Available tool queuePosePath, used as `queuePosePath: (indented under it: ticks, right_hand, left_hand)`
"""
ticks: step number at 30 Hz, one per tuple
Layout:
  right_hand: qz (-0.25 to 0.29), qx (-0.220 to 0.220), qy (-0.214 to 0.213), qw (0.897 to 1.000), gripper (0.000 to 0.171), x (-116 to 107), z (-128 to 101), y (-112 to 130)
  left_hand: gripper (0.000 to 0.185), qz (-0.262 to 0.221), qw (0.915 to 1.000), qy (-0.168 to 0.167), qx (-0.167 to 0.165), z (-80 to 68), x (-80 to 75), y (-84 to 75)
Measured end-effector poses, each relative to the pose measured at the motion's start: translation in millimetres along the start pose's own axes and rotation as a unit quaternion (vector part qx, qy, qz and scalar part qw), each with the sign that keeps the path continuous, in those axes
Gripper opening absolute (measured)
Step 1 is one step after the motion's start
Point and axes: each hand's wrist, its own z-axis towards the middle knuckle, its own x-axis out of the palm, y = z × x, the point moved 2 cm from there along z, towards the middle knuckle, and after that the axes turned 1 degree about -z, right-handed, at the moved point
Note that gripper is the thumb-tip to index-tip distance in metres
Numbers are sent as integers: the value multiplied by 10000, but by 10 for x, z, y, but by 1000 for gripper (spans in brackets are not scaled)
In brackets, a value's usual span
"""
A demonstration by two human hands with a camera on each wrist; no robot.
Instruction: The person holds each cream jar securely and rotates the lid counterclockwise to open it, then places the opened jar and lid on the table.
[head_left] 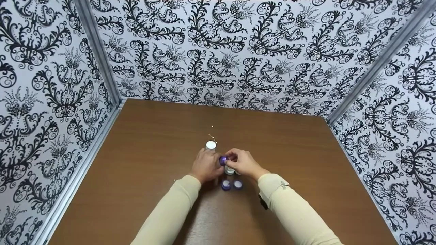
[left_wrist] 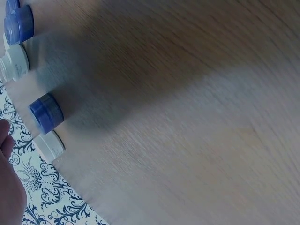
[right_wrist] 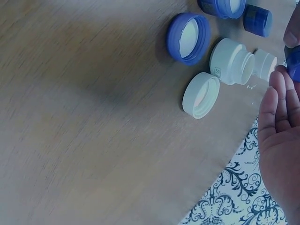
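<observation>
- We see both hands meet over the brown table (head_left: 143,177), and between them sits a small purple jar (head_left: 222,160), which we take as our landmark.
- The right hand (head_left: 242,162) pinches the purple jar from its right side, fingers curled on the lid end, a hold that looks suited to twisting the top.
- The left hand (head_left: 205,165) closes round the jar from its left side, seemingly to brace it; how much of the jar those fingers cover we cannot tell.
- Just beyond the purple jar, toward the back wall, stands a white-capped bottle (head_left: 211,145), out of the way of the wrists.
- On the near side of the purple jar, toward the person, lie two purple lids (head_left: 226,184), open side up, with a white pot (head_left: 229,170) between them and the jar.
- The right wrist view shows a loose white lid (right_wrist: 201,95) lying beside an open white jar (right_wrist: 231,61), parts apparently set aside within easy reach.
</observation>
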Motion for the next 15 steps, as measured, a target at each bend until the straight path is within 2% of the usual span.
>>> queuePosePath:
  ticks: [7, 15]
  right_hand:
    - [31, -44, 36, 10000, 25, 8, 10, -24]
    - [77, 45, -17, 10000, 22, -3, -5, 19]
  left_hand:
    - [32, 11, 10000, 52, -34, -1, 6, -4]
    - [31, 76, 9998, -181, 52, -5, 14, 6]
